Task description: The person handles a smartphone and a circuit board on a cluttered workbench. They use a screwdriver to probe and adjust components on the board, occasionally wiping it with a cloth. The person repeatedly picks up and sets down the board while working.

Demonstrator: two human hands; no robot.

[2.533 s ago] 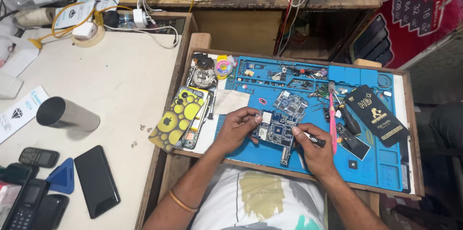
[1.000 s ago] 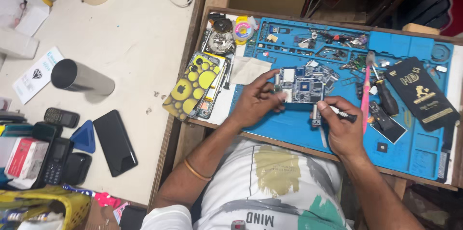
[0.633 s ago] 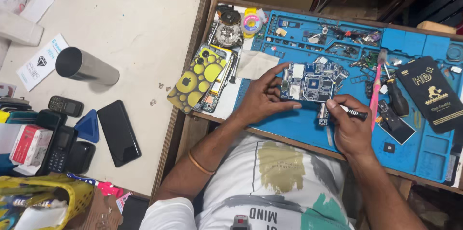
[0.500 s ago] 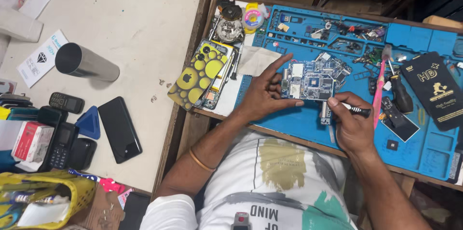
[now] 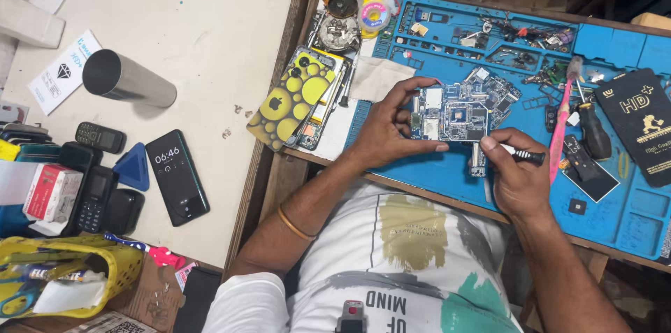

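Circuit board [image 5: 458, 113] lies mid blue mat [image 5: 629, 225], bare mat toward its near edge; left hand [image 5: 384, 130] fingers spread, clamping board's left edge; right hand [image 5: 517, 179] fingers closed around small screwdriver [image 5: 525, 156] beside board.

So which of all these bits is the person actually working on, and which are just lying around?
In use:
- circuit board, steadied by the left hand
- small tool, held in the right hand
- blue mat under the work

Lying about:
- yellow-spotted phone case
- pink brush
- screwdriver
- black phone
- metal cylinder
- blue pick
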